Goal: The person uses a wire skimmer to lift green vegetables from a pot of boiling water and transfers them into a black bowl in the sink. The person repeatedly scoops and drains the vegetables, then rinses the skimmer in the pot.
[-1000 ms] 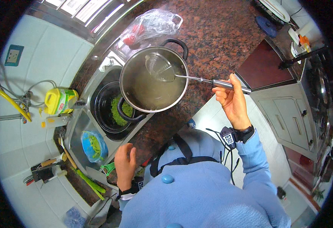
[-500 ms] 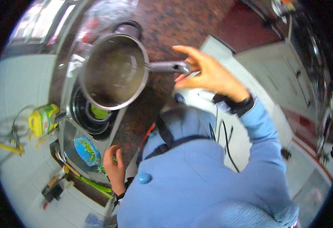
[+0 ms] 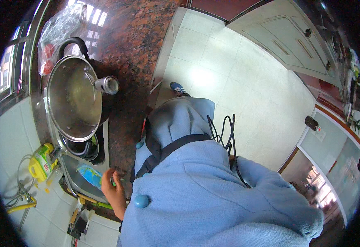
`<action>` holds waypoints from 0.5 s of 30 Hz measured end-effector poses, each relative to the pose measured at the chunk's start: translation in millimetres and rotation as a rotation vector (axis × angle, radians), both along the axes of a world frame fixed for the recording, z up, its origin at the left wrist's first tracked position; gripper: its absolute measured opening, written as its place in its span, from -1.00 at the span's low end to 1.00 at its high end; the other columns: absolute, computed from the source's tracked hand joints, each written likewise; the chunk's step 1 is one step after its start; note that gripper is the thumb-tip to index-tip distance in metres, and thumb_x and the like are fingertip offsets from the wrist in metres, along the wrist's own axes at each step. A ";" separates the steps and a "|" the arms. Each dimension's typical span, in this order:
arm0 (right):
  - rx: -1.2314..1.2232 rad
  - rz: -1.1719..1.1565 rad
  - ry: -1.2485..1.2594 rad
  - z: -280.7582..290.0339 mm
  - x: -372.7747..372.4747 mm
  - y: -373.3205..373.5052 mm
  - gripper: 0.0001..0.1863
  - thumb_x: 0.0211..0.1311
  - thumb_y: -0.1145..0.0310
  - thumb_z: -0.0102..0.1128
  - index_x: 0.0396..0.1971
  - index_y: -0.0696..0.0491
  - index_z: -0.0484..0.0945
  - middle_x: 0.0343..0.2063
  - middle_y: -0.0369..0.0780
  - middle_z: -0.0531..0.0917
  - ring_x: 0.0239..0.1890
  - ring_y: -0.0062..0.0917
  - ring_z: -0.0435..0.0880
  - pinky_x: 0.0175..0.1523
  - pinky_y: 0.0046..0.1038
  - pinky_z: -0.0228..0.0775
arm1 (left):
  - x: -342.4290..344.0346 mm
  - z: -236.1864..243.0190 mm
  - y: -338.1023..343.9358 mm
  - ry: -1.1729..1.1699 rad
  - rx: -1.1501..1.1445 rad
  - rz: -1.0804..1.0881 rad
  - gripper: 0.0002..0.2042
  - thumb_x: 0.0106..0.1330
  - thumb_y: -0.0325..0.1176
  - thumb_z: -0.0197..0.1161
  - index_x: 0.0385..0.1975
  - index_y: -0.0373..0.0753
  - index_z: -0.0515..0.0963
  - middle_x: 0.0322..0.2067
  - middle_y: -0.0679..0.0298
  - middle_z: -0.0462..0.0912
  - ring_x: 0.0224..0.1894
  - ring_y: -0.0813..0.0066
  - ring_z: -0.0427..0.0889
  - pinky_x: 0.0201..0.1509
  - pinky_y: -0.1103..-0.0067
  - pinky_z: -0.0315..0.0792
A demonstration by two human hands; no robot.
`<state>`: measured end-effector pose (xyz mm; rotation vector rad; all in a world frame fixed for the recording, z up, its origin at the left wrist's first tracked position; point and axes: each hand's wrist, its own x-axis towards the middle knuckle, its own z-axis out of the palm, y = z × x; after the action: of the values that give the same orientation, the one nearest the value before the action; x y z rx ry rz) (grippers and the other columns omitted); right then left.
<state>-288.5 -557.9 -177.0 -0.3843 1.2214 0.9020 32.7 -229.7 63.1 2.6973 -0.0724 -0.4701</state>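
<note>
In the head view, the two hands are apart: the left hand (image 3: 113, 192) hangs beside the counter's near end, its fingers loosely curled and the thumb standing off from them with a gap between, while the right hand is out of view, so whether it grips anything cannot be told. Nearest the left hand is a blue bowl (image 3: 90, 176), just beyond its fingertips and to the left, in the steel sink (image 3: 70, 165). Farther ahead of that hand, a black pan (image 3: 94, 154) sits partly hidden under the near handle of a big steel pot (image 3: 59, 119), which holds cloudy liquid. A skimmer (image 3: 107, 85) stands in the pot, its thick grey handle jutting over the rim on the side away from the wall. Past the pot, farthest from the left hand, a clear plastic bag (image 3: 64, 29) with something red in it lies on the speckled brown counter (image 3: 126, 49). Left of the hand, by the tiled wall, stands a yellow bottle (image 3: 41, 164). To the hand's right are the blue coat (image 3: 212, 193), a dark strap (image 3: 175, 148) and a looped black cable (image 3: 232, 144).
</note>
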 end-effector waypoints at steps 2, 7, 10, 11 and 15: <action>-0.033 -0.055 0.004 10.0 6.0 10.1 -0.39 0.19 -0.24 -0.11 -0.14 0.05 0.44 -0.27 -0.19 0.58 -0.19 -0.36 0.56 -0.03 -0.26 0.41 | 5.5 -1.2 -5.8 0.026 -0.009 0.007 -0.86 0.26 -0.47 0.12 -0.25 -0.38 0.48 -0.40 0.08 0.56 -0.36 0.27 0.56 -0.23 0.49 0.40; -0.099 -0.105 0.017 22.5 -5.0 9.9 -0.41 0.19 -0.21 -0.11 -0.15 0.06 0.45 -0.27 -0.19 0.59 -0.20 -0.36 0.57 -0.05 -0.26 0.42 | 17.4 -5.9 -8.3 -0.005 0.009 -0.071 -0.86 0.25 -0.48 0.13 -0.25 -0.40 0.47 -0.39 0.05 0.57 -0.33 0.21 0.57 -0.22 0.48 0.41; -0.122 -0.112 0.029 29.9 -14.5 2.1 -0.42 0.20 -0.19 -0.10 -0.15 0.06 0.45 -0.27 -0.19 0.59 -0.21 -0.36 0.58 -0.06 -0.27 0.42 | 18.0 -6.5 -10.3 0.024 -0.084 -0.082 -0.86 0.25 -0.48 0.13 -0.26 -0.39 0.47 -0.37 0.05 0.57 -0.33 0.20 0.57 -0.22 0.48 0.41; -0.130 -0.113 0.032 31.8 -15.0 1.1 -0.43 0.20 -0.18 -0.10 -0.15 0.06 0.46 -0.27 -0.19 0.59 -0.21 -0.36 0.58 -0.06 -0.27 0.43 | 16.8 -6.2 -11.2 0.061 -0.054 -0.060 -0.86 0.25 -0.47 0.14 -0.26 -0.39 0.47 -0.37 0.05 0.57 -0.33 0.20 0.56 -0.23 0.48 0.41; -0.143 -0.094 0.037 33.5 -6.9 -4.7 -0.45 0.20 -0.15 -0.10 -0.15 0.07 0.46 -0.28 -0.19 0.60 -0.22 -0.36 0.58 -0.08 -0.28 0.43 | 8.0 -7.4 -16.2 0.130 -0.054 -0.004 -0.85 0.25 -0.46 0.14 -0.26 -0.39 0.47 -0.37 0.06 0.56 -0.34 0.22 0.55 -0.26 0.48 0.40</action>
<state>-295.4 -562.6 -143.6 -0.4222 1.3311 0.7459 40.7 -245.9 55.7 2.6074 -0.0537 -0.6339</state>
